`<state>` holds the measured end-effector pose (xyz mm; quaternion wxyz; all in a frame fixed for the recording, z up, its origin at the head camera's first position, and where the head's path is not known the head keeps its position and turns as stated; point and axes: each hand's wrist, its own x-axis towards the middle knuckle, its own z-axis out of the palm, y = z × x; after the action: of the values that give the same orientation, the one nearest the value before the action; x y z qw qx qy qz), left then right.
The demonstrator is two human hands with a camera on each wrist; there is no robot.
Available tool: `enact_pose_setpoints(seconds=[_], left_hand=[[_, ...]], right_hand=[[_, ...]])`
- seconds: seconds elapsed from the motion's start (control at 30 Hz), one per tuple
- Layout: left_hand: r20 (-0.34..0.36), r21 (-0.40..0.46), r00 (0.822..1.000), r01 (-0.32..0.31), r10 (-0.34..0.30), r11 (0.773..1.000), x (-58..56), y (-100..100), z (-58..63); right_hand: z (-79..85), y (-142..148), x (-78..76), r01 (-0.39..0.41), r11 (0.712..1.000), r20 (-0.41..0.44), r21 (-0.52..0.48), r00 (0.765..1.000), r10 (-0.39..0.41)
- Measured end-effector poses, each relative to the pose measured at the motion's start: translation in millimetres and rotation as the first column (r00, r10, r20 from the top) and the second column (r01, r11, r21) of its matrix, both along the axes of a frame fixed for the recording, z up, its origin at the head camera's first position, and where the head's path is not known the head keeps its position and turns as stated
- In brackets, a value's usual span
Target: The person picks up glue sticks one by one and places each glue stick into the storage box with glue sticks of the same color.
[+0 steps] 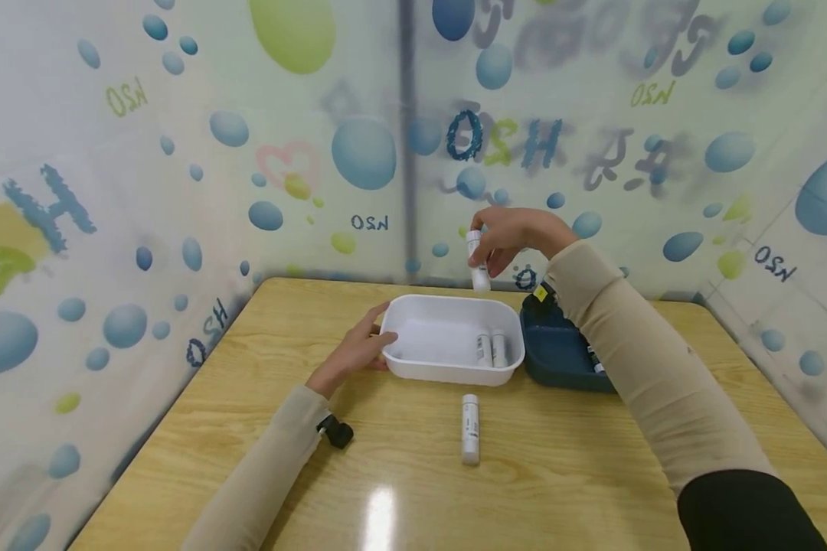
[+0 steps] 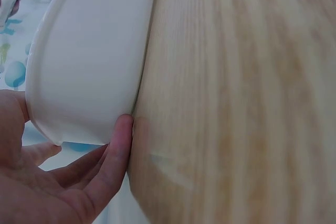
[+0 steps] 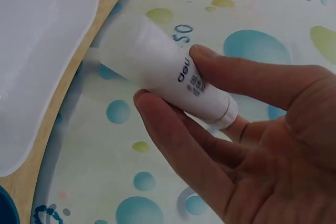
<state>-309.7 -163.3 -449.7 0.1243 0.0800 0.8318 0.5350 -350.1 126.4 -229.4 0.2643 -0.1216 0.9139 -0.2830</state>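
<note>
My right hand (image 1: 513, 233) pinches a white glue stick (image 1: 478, 264) with dark printing, nearly upright above the back edge of a white plastic basin (image 1: 420, 376). In the right wrist view, thumb and fingers grip the glue stick (image 3: 173, 72) around its sides. My left hand (image 1: 358, 344) holds the basin's left end, thumb over the rim and fingers against the outside wall. Two glue sticks (image 1: 491, 349) stand side by side, leaning, in the basin's right part. Another glue stick (image 1: 470, 428) lies on the table in front of the basin.
A dark blue basin (image 1: 565, 379) stands right beside the white one, partly hidden by my right sleeve. Inside it are a black item with a yellow label (image 1: 540, 294) and a partly covered black-and-white object (image 1: 596, 360). A patterned curtain (image 1: 358, 252) hangs behind the wooden table (image 1: 558, 474).
</note>
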Motion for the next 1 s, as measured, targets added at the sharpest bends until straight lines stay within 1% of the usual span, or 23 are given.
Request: enact_pose_setpoints(seconds=[0.1, 0.2, 0.47, 0.7, 1.0], left_hand=[[-0.011, -0.001, 1.0, 0.0, 0.0, 1.0, 0.2, 1, 1.3], [-0.015, 0.001, 1.0, 0.0, 0.001, 1.0, 0.7, 1, 2.2], [-0.018, -0.002, 1.0, 0.011, -0.011, 1.0, -0.6, 0, -0.1], [-0.022, -0.002, 1.0, 0.012, -0.012, 1.0, -1.0, 0, 0.1], [-0.018, 0.0, 1.0, 0.008, -0.008, 1.0, 0.1, 0, 1.1]], right_hand=[[-3.2, -1, -5.0, -0.01, 1.0, 0.042, 0.016, 0.999, 0.01], [-10.1, -1, -10.3, -0.026, 0.999, 0.079, 0.021, 0.997, 0.024], [-29.7, -5, -18.8, -0.024, 0.999, 0.114, 0.038, 0.993, 0.019], [-48.3, -10, -21.8, -0.043, 0.997, 0.135, 0.058, 0.99, 0.035], [-74.6, -19, -22.2, -0.035, 0.995, 0.194, 0.097, 0.981, 0.016]])
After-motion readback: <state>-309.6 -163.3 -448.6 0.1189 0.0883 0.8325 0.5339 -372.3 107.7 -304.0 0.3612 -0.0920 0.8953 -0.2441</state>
